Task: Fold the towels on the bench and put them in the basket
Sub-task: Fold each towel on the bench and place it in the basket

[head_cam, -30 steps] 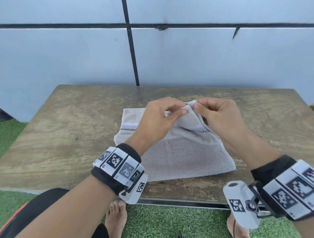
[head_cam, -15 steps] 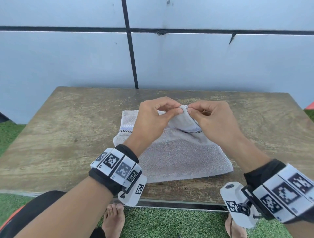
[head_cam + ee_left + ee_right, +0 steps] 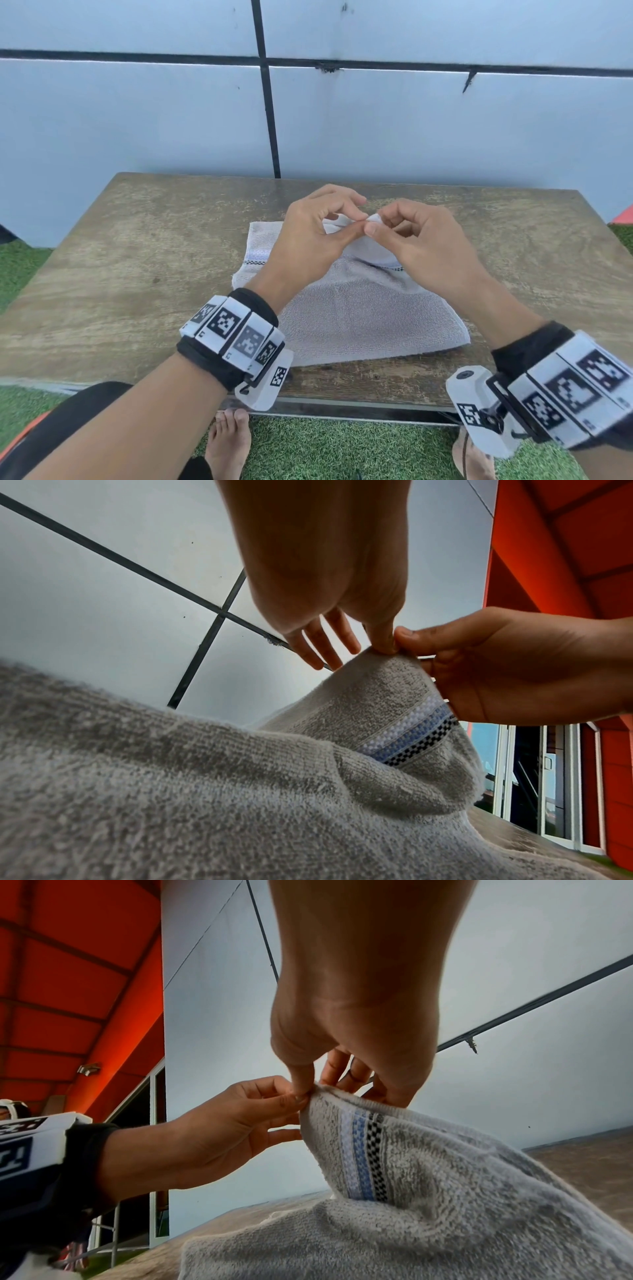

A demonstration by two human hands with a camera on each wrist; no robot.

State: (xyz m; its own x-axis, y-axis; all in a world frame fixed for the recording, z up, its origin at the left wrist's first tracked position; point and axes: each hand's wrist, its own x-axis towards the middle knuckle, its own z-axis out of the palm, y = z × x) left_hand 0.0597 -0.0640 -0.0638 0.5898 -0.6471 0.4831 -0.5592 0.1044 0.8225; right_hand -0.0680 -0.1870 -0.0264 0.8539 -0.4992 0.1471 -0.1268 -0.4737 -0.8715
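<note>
We pinch one corner of the gray towel [image 3: 359, 315] between our left hand [image 3: 308, 240] and right hand [image 3: 421, 240], thumbs touching, so it lifts for a fold while the part below our fingers lies on the bench [image 3: 120, 274].

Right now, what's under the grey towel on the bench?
The towel lies directly on the wooden bench, its striped corner pinched up by the left hand and right hand. Nothing else shows at its edges; whatever lies beneath is covered.
</note>
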